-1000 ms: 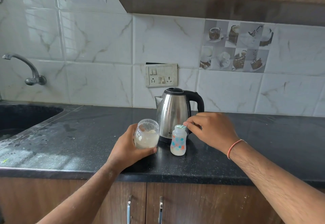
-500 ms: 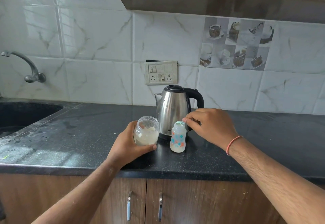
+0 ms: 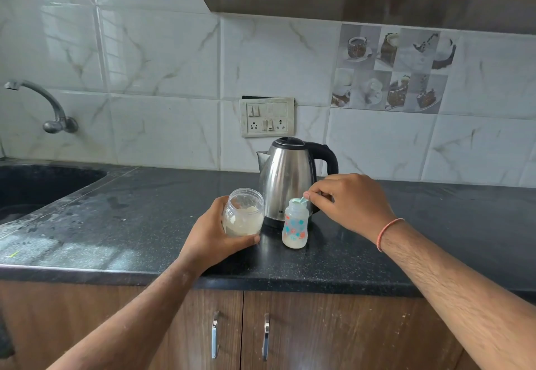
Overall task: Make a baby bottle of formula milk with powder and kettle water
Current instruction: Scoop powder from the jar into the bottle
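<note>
A small clear baby bottle (image 3: 294, 226) with orange and blue prints stands uncapped on the black counter (image 3: 145, 218), a little white powder at its bottom. My right hand (image 3: 348, 204) pinches a pale green scoop (image 3: 301, 200) tipped over the bottle's mouth. My left hand (image 3: 214, 239) holds a clear open jar of formula powder (image 3: 243, 213), tilted, just left of the bottle. A steel kettle (image 3: 290, 178) with a black handle stands right behind both.
A dark sink (image 3: 32, 187) with a wall tap (image 3: 43, 105) lies at the left. A switch and socket plate (image 3: 266, 117) is on the tiled wall behind the kettle. Cabinet doors with metal handles (image 3: 240, 335) sit below the counter edge.
The scoop stays over the bottle's mouth and my right hand shifts only slightly. The jar stays in my left hand. The view has drifted a little.
</note>
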Motion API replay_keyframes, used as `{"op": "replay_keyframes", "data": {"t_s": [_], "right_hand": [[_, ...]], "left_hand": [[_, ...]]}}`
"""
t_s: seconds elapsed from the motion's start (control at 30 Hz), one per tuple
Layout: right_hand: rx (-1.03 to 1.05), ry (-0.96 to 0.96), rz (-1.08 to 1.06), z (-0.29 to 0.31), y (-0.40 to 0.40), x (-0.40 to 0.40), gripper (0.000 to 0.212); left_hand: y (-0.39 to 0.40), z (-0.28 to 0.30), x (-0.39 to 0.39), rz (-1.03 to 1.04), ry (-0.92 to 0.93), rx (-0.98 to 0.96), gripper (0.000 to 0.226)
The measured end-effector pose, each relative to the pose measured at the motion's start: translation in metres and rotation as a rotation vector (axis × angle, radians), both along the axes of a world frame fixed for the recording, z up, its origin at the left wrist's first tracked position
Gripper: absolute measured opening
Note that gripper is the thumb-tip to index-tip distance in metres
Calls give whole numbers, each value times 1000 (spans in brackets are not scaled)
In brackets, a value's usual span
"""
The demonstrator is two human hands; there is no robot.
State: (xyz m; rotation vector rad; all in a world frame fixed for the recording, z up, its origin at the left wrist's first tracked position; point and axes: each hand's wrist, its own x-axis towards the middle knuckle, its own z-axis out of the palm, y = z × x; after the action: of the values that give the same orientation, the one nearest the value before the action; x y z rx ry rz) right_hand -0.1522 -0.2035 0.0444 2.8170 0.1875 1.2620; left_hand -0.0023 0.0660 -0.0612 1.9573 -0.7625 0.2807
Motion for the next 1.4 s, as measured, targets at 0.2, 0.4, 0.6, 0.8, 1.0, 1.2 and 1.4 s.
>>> {"op": "replay_keyframes", "data": {"t_s": [0.2, 0.4, 0.6, 0.8, 1.0, 1.2, 1.4], "right_hand": [[-45, 6, -9, 3, 2, 1, 24], [-21, 32, -7, 4, 3, 1, 28], [182, 94, -72, 4, 5, 0, 21], [810, 69, -59, 5, 3, 3, 26], [1254, 10, 107, 5, 5, 5, 26], [1204, -20, 269, 2, 43, 18, 23], [374, -49, 221, -23, 75, 34, 21]], "left_hand": [[0, 0, 0, 2, 1, -4, 99], [0, 0, 0, 1, 4, -1, 99], [0, 0, 0, 2, 7, 1, 102], [0, 0, 0, 3, 11, -4, 99], [0, 0, 0, 0, 11, 2, 100], [1, 0, -1, -8, 24, -10, 100], [0, -1, 0, 3, 21, -15, 97]]}}
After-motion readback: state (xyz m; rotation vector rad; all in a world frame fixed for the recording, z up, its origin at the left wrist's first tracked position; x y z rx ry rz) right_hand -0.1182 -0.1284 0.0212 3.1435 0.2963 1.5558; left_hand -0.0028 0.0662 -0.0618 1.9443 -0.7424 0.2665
